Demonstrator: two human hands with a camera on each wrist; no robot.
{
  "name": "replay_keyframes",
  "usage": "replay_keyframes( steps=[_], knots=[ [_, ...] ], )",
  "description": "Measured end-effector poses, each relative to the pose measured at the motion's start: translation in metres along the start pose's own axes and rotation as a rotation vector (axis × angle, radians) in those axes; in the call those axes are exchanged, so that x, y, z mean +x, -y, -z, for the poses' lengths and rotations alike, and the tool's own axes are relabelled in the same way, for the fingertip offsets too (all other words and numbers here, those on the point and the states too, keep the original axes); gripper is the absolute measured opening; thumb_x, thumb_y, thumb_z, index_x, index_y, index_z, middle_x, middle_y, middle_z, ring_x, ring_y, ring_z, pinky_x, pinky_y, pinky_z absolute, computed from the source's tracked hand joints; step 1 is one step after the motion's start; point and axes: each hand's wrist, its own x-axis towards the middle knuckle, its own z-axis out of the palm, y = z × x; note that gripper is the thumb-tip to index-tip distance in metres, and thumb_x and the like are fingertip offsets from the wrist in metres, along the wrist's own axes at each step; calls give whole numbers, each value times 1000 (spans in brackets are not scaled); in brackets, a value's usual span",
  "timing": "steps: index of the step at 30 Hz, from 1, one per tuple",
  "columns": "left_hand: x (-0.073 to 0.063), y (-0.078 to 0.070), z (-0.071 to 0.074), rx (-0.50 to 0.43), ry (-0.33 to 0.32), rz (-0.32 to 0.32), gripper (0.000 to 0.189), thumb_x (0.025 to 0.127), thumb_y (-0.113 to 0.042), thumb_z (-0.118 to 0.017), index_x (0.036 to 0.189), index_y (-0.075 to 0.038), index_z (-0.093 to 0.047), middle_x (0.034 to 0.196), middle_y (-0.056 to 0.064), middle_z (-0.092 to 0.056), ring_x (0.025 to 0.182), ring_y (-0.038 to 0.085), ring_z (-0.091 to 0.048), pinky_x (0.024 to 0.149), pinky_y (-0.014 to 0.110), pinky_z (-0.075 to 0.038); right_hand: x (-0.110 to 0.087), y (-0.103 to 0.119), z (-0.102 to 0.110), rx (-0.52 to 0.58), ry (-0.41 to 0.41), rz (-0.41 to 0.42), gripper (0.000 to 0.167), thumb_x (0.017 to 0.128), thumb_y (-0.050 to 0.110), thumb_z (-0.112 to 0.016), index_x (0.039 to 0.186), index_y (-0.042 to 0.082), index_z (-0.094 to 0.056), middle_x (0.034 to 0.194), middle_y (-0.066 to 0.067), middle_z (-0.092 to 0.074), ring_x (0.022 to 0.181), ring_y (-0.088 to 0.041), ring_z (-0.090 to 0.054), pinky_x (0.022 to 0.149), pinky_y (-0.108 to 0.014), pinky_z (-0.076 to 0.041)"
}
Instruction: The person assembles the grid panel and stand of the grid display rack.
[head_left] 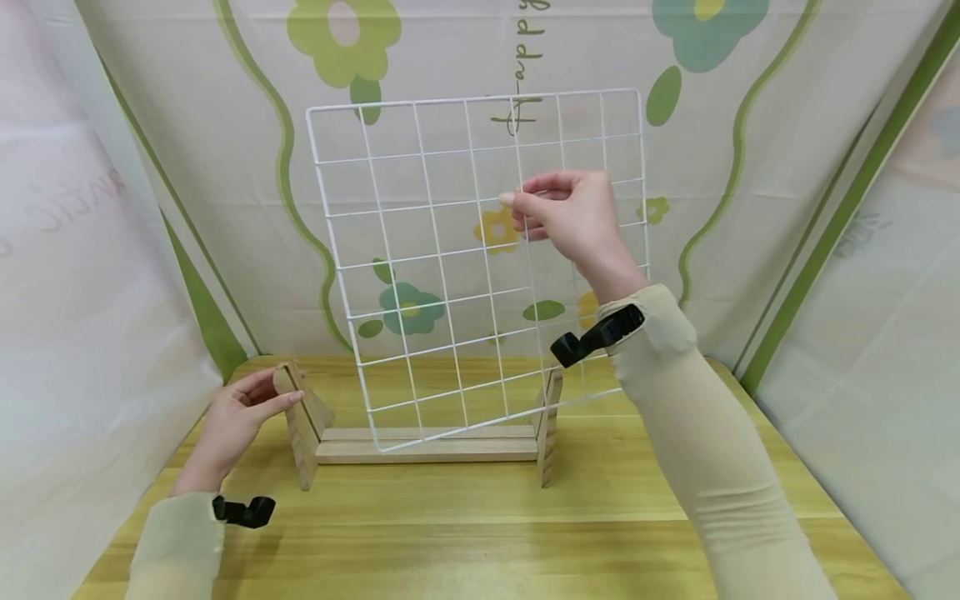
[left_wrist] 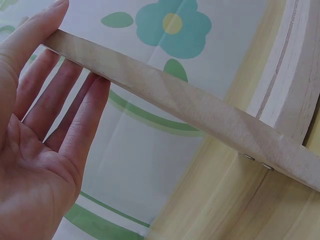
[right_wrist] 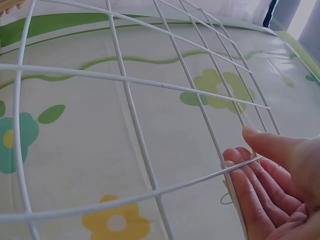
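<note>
- White wire grid (head_left: 486,248): held up tilted above the wooden stand (head_left: 465,452); lowest corner overlaps its rail, can't tell if touching.
- Your right hand (head_left: 573,212) pinches a grid wire right of centre, thumb against fingers.
- Your left hand (head_left: 232,421) grips the stand's left upright, thumb and fingers on opposite sides.
- Stand's on the wood-grain table (head_left: 420,533), floral cloth (head_left: 450,50) on far side.

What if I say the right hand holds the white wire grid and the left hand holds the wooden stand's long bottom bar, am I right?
Not quite: the head view shows the left hand holding the top of the left upright of the wooden stand, not its long bottom bar. The right hand does hold the white wire grid.
</note>
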Motion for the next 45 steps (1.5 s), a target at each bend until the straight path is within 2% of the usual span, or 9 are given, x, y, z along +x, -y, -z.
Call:
replay_keyframes(
  steps=[22, 35, 45],
  knots=[
    [0, -1, 0, 8, -5, 11, 53, 96, -24, -76, 141, -1, -58, 113, -13, -69, 103, 3, -63, 83, 15, -52, 14, 36, -29, 91, -21, 17, 27, 79, 15, -91, 94, 0, -74, 86, -16, -74, 72, -26, -71, 69, -32, -61],
    [0, 1, 4, 16, -19, 17, 53, 96, -18, -76, 142, 0, -57, 109, -16, -68, 100, 1, -62, 81, 14, -51, 15, 42, -44, 104, -45, 13, 26, 78, 14, -91, 93, 1, -74, 86, -15, -74, 71, -25, -71, 67, -31, -61],
    [-1, 0, 4, 42, -17, 34, 60, 96, -21, -75, 145, 5, -51, 109, -16, -66, 100, 1, -61, 80, 14, -51, 12, 40, -56, 100, -85, 89, 23, 80, 13, -90, 92, 1, -75, 82, -15, -73, 68, -26, -71, 65, -31, -61]
  ],
)
